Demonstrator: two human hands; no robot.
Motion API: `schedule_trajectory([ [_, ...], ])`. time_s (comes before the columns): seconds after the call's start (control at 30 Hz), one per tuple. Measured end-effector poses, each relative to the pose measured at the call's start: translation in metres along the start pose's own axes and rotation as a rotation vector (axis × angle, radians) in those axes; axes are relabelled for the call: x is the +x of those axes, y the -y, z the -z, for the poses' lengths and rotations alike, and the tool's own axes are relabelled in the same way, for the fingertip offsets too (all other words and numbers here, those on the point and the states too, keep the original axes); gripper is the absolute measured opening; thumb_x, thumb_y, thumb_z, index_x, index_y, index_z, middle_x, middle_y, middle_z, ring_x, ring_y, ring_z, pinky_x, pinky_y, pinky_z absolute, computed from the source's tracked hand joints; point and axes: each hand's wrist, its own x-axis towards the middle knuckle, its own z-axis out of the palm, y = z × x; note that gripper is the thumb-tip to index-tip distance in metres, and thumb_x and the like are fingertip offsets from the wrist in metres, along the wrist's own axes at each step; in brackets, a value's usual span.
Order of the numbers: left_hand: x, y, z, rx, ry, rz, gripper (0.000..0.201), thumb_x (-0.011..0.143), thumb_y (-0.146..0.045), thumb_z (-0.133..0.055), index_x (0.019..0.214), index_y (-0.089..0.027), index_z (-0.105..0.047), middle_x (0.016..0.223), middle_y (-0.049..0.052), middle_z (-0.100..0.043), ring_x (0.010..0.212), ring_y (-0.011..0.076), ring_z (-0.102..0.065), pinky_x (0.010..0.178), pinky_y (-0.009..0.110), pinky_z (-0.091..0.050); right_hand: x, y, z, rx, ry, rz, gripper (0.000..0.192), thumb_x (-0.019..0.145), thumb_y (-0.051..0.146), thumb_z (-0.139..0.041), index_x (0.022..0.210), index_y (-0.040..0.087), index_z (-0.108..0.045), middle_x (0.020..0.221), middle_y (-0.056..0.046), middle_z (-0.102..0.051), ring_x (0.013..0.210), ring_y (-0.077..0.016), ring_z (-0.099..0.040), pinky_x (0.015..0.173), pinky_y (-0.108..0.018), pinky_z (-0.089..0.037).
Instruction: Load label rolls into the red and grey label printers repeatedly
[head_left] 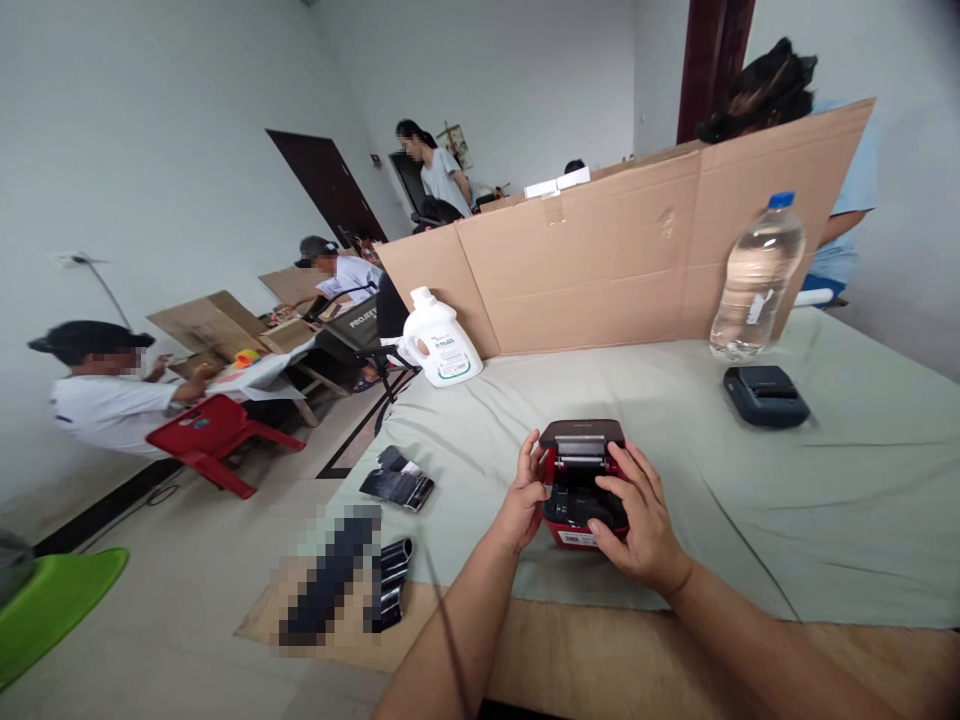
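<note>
A small red and black label printer (574,530) sits on the cloth in front of me, its dark lid (583,430) raised and a shiny roller bar showing under it. My left hand (527,497) grips the printer's left side, with the thumb at its edge. On the other side, my right hand (640,520) holds the right side; its fingers reach over the body and the thumb rests near the front edge. What lies inside the printer is mostly dark.
A dark portable printer (766,396) and a water bottle (757,275) stand to the right. A white jug (442,340) stands before a cardboard partition (585,260). Crumpled dark film (399,480) and a striped roll (392,585) lie at left. Several people work beyond.
</note>
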Motion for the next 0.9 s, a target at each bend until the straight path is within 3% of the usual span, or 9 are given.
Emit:
schedule_trajectory([
  [0.07,0.0,-0.001,-0.001,-0.02,0.001,-0.005,0.096,0.05,-0.015,-0.045,0.142,-0.028,-0.023,0.145,0.004,-0.04,0.13,0.0221,-0.041,0.102,0.038,-0.041,-0.001,-0.001,0.001,0.032,0.004,-0.022,0.05,0.076,0.039,-0.056,0.123,0.022,-0.051,0.149,-0.009,-0.033,0.138,-0.0354,-0.026,0.108,-0.06,-0.027],
  [0.17,0.0,0.001,-0.001,-0.056,-0.003,-0.003,0.087,0.051,-0.015,-0.046,0.136,-0.026,-0.034,0.147,0.003,-0.038,0.134,0.0221,-0.037,0.105,0.038,-0.038,-0.003,-0.008,0.001,0.134,-0.037,-0.1,0.055,0.083,0.045,-0.044,0.132,0.021,-0.042,0.148,-0.011,-0.034,0.136,-0.033,-0.031,0.108,-0.057,-0.029],
  [0.3,-0.001,0.004,0.004,-0.03,-0.008,0.011,0.076,0.055,-0.017,-0.046,0.13,-0.024,-0.043,0.142,0.003,-0.044,0.13,0.0231,-0.042,0.102,0.038,-0.04,-0.007,-0.038,-0.008,0.259,-0.171,-0.386,0.046,0.092,0.047,-0.031,0.126,0.02,-0.045,0.133,-0.014,-0.049,0.123,-0.0263,-0.047,0.102,-0.048,-0.039],
  [0.4,-0.004,-0.005,0.006,0.166,-0.038,-0.038,0.062,0.064,-0.022,-0.049,0.126,-0.023,-0.049,0.136,0.005,-0.051,0.125,0.0254,-0.046,0.099,0.04,-0.042,-0.008,-0.062,-0.017,0.288,-0.193,-0.659,0.047,0.091,0.057,-0.03,0.109,0.021,-0.054,0.113,-0.012,-0.061,0.108,-0.0246,-0.056,0.096,-0.045,-0.045],
  [0.5,-0.004,-0.028,0.001,0.487,-0.096,-0.253,0.041,0.074,-0.025,-0.052,0.115,-0.021,-0.057,0.126,0.007,-0.056,0.123,0.0243,-0.047,0.103,0.039,-0.037,-0.007,-0.072,-0.022,0.297,-0.167,-0.73,0.051,0.088,0.064,-0.031,0.103,0.022,-0.055,0.108,-0.011,-0.064,0.104,-0.0249,-0.059,0.093,-0.044,-0.046],
  [0.57,0.003,-0.044,-0.009,0.671,-0.038,-0.341,0.031,0.078,-0.023,-0.051,0.107,-0.02,-0.062,0.116,0.008,-0.062,0.113,0.0221,-0.054,0.1,0.036,-0.039,-0.007,-0.072,-0.023,0.293,-0.158,-0.716,0.054,0.087,0.066,-0.032,0.104,0.021,-0.055,0.107,-0.011,-0.065,0.103,-0.0252,-0.06,0.094,-0.044,-0.045],
  [0.67,0.025,-0.054,-0.026,0.948,0.184,-0.292,0.03,0.077,-0.017,-0.051,0.102,-0.021,-0.066,0.107,0.006,-0.068,0.101,0.0223,-0.061,0.093,0.035,-0.043,-0.009,-0.072,-0.023,0.291,-0.152,-0.728,0.057,0.086,0.069,-0.03,0.105,0.021,-0.055,0.105,-0.012,-0.065,0.1,-0.0257,-0.061,0.093,-0.045,-0.045],
  [0.77,0.054,-0.043,-0.038,1.231,0.334,-0.155,0.029,0.062,-0.014,-0.068,0.089,-0.024,-0.07,0.094,0.006,-0.071,0.099,0.0289,-0.061,0.098,0.042,-0.036,-0.01,-0.073,-0.023,0.283,-0.152,-0.717,0.057,0.086,0.068,-0.03,0.105,0.02,-0.054,0.105,-0.013,-0.065,0.098,-0.0254,-0.061,0.091,-0.045,-0.046],
  [0.9,0.076,-0.025,-0.046,1.364,0.387,-0.074,0.02,0.047,-0.012,-0.076,0.062,-0.022,-0.067,0.07,0.006,-0.068,0.097,0.0341,-0.06,0.102,0.048,-0.026,-0.009,-0.076,-0.022,0.259,-0.15,-0.669,0.053,0.088,0.064,-0.031,0.105,0.02,-0.055,0.104,-0.013,-0.065,0.099,-0.0257,-0.061,0.091,-0.045,-0.046],
])
